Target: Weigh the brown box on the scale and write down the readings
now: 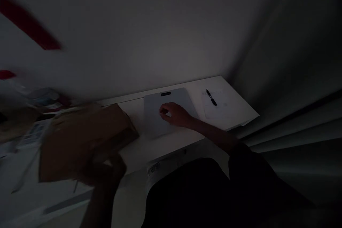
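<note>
The scene is dim. My right hand point(176, 114) hovers over or rests on a flat grey scale point(155, 114) with a small dark display at its back edge. Its thumb and fingers curl together into a ring; anything pinched between them is too small to make out. My left hand point(107, 169) is dark and blurred, its fingers curled, with a small gap showing inside the curl. It overlaps the near side of a brown cardboard box point(80, 139). Whether it grips the box cannot be told.
On the white table point(133, 156), a black pen point(211, 97) lies on a white sheet of paper point(221, 108) right of the scale. Clear plastic items point(48, 98) and a printed label point(36, 131) are at the left. A pale wall stands behind; a curtain-like surface point(288, 128) hangs at the right.
</note>
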A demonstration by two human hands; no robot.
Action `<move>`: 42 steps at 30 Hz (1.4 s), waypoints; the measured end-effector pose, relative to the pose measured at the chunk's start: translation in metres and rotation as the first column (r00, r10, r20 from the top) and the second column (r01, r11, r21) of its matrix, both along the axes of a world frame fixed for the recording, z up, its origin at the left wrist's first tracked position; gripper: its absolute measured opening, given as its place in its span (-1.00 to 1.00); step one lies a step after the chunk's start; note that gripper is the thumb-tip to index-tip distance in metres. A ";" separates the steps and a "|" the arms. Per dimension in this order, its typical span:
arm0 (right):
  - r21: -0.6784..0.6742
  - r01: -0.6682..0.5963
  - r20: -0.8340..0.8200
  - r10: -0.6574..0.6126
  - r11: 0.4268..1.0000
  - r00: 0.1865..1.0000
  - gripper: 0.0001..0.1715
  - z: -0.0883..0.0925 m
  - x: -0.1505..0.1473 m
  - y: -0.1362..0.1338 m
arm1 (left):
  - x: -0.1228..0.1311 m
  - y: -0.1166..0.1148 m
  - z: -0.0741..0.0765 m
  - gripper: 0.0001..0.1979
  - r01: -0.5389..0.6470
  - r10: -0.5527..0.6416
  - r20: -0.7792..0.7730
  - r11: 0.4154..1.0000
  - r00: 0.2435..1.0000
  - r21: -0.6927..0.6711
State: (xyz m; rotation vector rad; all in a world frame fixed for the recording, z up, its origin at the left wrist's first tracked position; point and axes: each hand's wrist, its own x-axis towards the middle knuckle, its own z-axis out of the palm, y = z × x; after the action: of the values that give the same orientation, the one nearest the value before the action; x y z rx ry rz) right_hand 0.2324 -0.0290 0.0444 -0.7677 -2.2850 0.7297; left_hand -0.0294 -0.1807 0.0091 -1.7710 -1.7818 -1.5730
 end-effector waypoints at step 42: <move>-0.505 0.402 -0.155 -0.538 0.764 0.829 -0.68 -0.056 0.237 0.149 | 0.318 0.125 -0.041 -0.67 0.656 -0.831 -0.479 0.532 0.284 -0.535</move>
State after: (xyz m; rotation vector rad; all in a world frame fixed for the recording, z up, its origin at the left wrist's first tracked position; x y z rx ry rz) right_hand 0.4692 0.1204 -0.0119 -1.3032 -1.5558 1.0588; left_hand 0.2890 -0.0552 -0.0321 -3.0632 -0.7166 -0.5402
